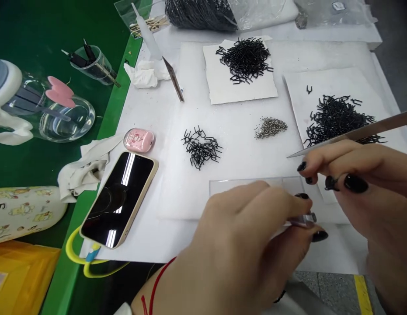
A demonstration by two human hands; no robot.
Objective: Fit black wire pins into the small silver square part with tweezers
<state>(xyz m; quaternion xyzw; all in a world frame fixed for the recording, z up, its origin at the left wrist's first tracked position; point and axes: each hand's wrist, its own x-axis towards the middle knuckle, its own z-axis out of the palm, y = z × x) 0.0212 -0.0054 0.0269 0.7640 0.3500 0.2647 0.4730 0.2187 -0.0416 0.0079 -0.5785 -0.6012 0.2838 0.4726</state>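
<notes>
The left hand (pixel 252 227) pinched a small clear piece (pixel 305 218) in narrow fingertips at 5 o'clock on the white mat (pixel 177 131), near its front edge. The right hand (pixel 363 183) gripped tweezers (pixel 354 133), tip toward 9 o'clock. Bare mat lay between the 3 clip piles (pixel 201 148) at 12 o'clock.

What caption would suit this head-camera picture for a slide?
Left hand pinches a small clear part while right hand holds tweezers near black clips.
</notes>
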